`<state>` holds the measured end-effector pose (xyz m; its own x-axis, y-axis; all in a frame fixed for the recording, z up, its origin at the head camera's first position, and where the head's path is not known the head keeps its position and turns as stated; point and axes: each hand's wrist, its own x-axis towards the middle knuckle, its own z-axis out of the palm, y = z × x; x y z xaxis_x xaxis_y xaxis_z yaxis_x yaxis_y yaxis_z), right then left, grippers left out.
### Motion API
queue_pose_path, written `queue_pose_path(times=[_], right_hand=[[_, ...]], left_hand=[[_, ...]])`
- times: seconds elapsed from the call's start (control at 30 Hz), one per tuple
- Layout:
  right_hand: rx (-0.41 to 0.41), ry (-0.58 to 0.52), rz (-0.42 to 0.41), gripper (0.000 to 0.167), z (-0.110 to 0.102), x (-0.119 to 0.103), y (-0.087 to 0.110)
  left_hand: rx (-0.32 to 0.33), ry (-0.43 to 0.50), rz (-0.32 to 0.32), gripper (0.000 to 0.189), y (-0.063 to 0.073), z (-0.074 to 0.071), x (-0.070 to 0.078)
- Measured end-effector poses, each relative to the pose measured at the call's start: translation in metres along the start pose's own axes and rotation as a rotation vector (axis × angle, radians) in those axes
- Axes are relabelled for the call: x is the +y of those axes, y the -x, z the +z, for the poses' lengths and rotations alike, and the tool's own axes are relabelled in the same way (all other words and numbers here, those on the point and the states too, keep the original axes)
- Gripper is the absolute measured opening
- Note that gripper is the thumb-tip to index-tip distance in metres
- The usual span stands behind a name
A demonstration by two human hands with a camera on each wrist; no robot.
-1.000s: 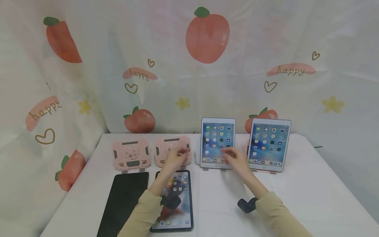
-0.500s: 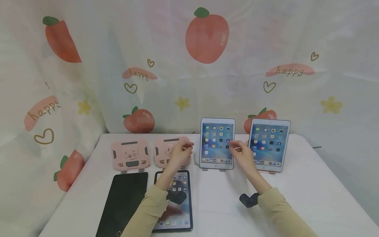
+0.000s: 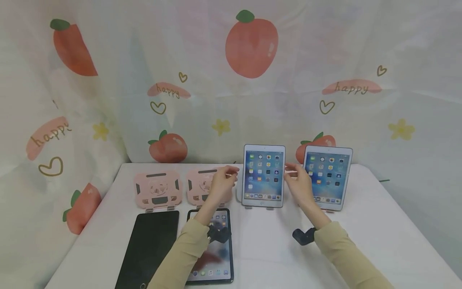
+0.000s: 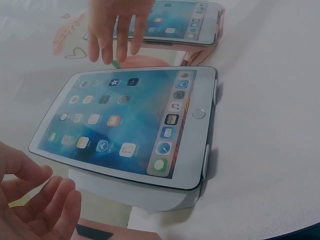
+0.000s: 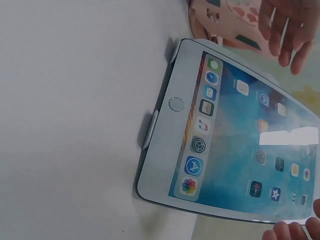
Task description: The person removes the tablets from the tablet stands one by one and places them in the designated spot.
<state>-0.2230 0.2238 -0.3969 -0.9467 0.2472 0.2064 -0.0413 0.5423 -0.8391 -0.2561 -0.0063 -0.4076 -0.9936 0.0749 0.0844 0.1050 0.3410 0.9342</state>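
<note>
A white tablet [image 3: 264, 176] with its screen lit leans upright on a white stand [image 4: 125, 192], whose small lips catch its lower edge. My left hand [image 3: 222, 185] hovers just off the tablet's left edge, fingers loosely bent and holding nothing. On the opposite side, my right hand [image 3: 300, 184] is raised close to the right edge, its fingertips pointing at it. In the left wrist view a gap shows between the left fingertips [image 4: 46, 175] and the tablet. The right wrist view has the right fingers [image 5: 295, 232] low in the corner, by the tablet's edge.
A second lit white tablet [image 3: 328, 176] stands behind my right hand. Two pink stands [image 3: 157, 188] are at the back left. In front of them lie a dark tablet [image 3: 149, 245] and a black-rimmed lit tablet [image 3: 220, 257], partly under my left forearm. A printed curtain [image 3: 202, 100] hangs behind.
My right hand has moved right, from in front of the tablet's screen to beside its right edge. The left hand has shifted slightly right and up, closer to the left edge.
</note>
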Motion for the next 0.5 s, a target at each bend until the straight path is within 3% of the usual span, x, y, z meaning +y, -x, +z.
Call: queue_pose_path(times=[0.5], right_hand=[[-0.019,-0.019,-0.022,0.048,-0.002,-0.008,-0.020]], left_hand=[[0.029,0.013,0.029,0.028,-0.016,0.008,0.009]])
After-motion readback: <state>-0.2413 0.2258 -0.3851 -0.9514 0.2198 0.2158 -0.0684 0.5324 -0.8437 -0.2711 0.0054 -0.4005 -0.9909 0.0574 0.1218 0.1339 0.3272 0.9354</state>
